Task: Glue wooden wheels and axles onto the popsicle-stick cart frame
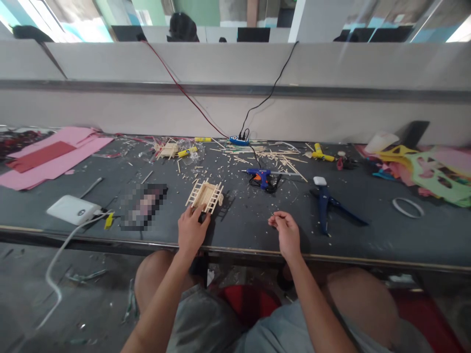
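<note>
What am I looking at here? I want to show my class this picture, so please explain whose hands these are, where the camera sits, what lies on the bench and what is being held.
There is no machine here: the one picture comes from a camera worn on a person's head, looking down at their own bare hands. The left hand rests against a small frame of wooden sticks standing on the dark workbench. The right hand lies loosely curled on the bench; whether it pinches anything is too small to tell. Farther back lie a blue glue gun, a blue hand tool, scattered stick offcuts, pink sheets at the left, coloured foam shapes at the right, and a white box with a cable.
</note>
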A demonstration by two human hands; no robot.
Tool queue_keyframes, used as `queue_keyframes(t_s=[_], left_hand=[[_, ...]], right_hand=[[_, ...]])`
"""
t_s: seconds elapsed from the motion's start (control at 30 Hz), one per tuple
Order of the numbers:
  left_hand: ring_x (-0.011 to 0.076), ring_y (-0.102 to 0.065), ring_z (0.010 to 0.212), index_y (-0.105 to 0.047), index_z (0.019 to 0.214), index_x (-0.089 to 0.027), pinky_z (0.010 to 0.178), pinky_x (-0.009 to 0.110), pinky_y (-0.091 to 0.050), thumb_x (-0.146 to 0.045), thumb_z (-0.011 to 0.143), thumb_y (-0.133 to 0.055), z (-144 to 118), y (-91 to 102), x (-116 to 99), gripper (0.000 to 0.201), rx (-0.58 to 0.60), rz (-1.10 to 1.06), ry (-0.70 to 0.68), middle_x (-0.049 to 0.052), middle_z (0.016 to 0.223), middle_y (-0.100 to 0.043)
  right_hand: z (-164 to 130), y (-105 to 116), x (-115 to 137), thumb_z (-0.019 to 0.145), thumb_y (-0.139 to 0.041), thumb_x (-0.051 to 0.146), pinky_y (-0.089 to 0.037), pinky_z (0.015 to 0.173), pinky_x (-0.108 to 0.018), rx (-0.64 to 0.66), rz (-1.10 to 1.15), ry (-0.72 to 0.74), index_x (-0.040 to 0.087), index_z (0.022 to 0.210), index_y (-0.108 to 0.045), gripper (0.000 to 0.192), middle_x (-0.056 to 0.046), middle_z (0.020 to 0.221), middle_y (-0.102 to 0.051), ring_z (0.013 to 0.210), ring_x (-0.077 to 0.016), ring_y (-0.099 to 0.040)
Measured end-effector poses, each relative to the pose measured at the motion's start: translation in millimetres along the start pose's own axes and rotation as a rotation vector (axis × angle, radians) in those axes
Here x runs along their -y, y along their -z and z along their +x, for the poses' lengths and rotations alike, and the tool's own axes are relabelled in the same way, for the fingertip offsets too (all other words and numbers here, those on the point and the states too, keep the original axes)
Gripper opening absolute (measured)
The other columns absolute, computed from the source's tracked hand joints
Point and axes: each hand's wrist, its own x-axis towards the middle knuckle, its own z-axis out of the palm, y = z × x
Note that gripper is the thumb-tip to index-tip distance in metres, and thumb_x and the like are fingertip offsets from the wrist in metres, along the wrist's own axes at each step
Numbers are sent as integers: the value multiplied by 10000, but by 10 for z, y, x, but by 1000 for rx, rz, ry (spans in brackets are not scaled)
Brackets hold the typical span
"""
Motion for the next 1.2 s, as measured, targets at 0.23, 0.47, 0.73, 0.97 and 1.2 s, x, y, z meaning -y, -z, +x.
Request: queue_keyframes(t_s=[0.23, 0.47, 0.73, 0.97, 1.2], left_hand=[[274, -530, 1027, -588, 1133, -238, 864, 390, -406, -373, 837, -465, 1, 5, -4, 348, 5, 12, 0, 109, 1155, -548], [275, -516, 1053, -573, 1155, -243, 878, 395, -399, -377, 843, -452, 9, 2, -6, 360, 27, 10, -10, 111, 1145, -552], [272, -515, 1062, -571, 1155, -238, 881, 385, -392, -373, 847, -447, 9, -2, -19, 359, 43, 12, 3, 107, 1152, -556], [281, -509, 1066, -566, 1159, -274, 864, 396, -400, -395, 830, -478, 81, -5, -33, 362, 96, 27, 3, 99, 1193, -536], [263, -551, 976, -573, 1140, -255, 831, 369, -421, -396, 829, -470, 280, -66, -114, 357, 105, 29, -30, 102, 1145, -556]], right_hand=[[-5, -3, 18, 711, -620, 308, -472, 685, -324, 2, 1, 0, 181, 817, -600, 167, 8, 658, -636, 635, -144, -599], [-2, 2, 15, 708, -623, 318, -473, 684, -328, -4, -2, -4, 181, 814, -599, 175, 11, 657, -634, 634, -144, -600], [-7, 10, 7, 715, -622, 309, -463, 680, -318, -6, -15, -8, 186, 815, -601, 160, 14, 658, -636, 633, -140, -598], [-21, 10, 31, 716, -619, 323, -458, 673, -314, -3, -34, -14, 182, 826, -606, 179, 5, 665, -642, 626, -140, -594], [-19, 6, 29, 722, -617, 321, -461, 671, -318, 0, -39, -16, 185, 817, -603, 167, 3, 660, -636, 627, -146, -590]])
